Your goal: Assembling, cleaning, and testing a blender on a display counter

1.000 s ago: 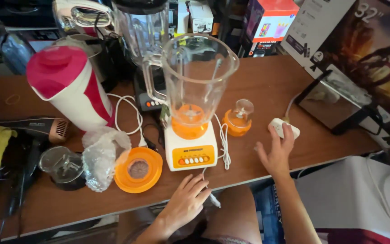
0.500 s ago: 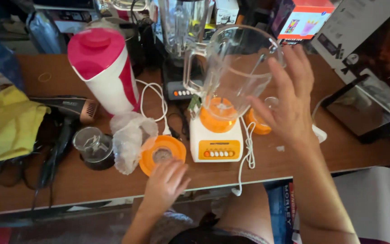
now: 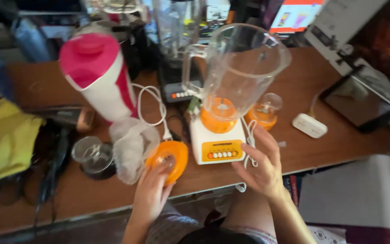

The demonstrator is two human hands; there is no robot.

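The left hand (image 3: 152,196) has come forward since half a second ago and now grips the orange lid (image 3: 168,160), fingers curled on its lower rim and tipping it up off the wooden table (image 3: 339,144). The right hand (image 3: 260,165), raised beside the jug a moment ago, has dropped to the blender's white base (image 3: 220,144) and rests at its 4 o'clock corner, fingers loosely spread over the white cord (image 3: 249,140), pinching nothing. So the lid looks about to be handled while the blender is steadied.

From the left: a yellow cloth (image 3: 5,140) at the table's 9 o'clock edge, a pink-and-white jug (image 3: 98,79) at 11 o'clock of the lid, a small clear cup (image 3: 93,156) and a crumpled plastic bag (image 3: 129,144) just beside the lid. The clear blender jug (image 3: 244,63) stands on the base. At 1 o'clock, an orange-and-white box (image 3: 294,18) stands behind, with a large dark, white-edged carton (image 3: 366,40) further right.
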